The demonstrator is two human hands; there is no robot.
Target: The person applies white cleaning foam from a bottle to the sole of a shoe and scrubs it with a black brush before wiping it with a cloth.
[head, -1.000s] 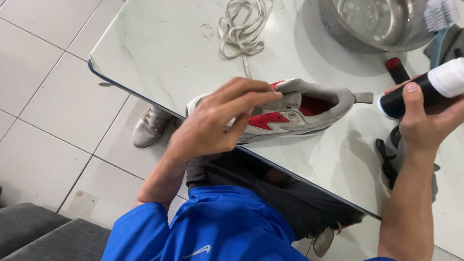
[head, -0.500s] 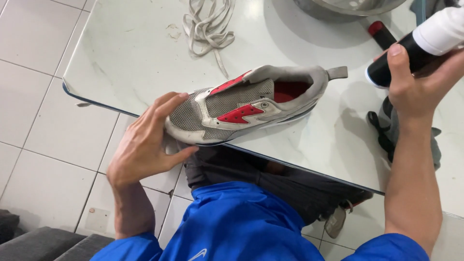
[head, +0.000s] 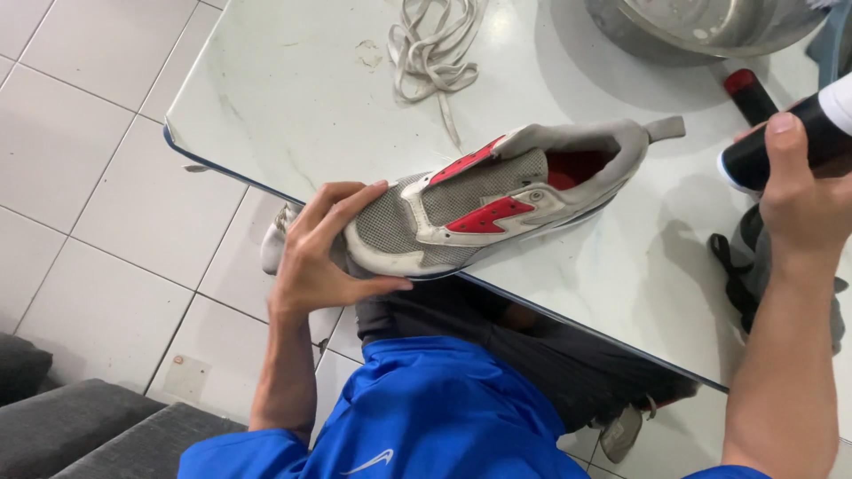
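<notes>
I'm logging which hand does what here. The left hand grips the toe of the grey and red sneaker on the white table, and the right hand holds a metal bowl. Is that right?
Not quite. In the head view the right hand holds a black bottle with a white end, not the metal bowl, which sits untouched at the far edge of the table. The left hand does grip the toe of the sneaker.

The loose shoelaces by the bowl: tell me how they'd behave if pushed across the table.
The shoelaces lie in limp tangled loops, so probably floppy, bunching rather than sliding whole. Likely very light. The glossy table suggests little grip.
</notes>
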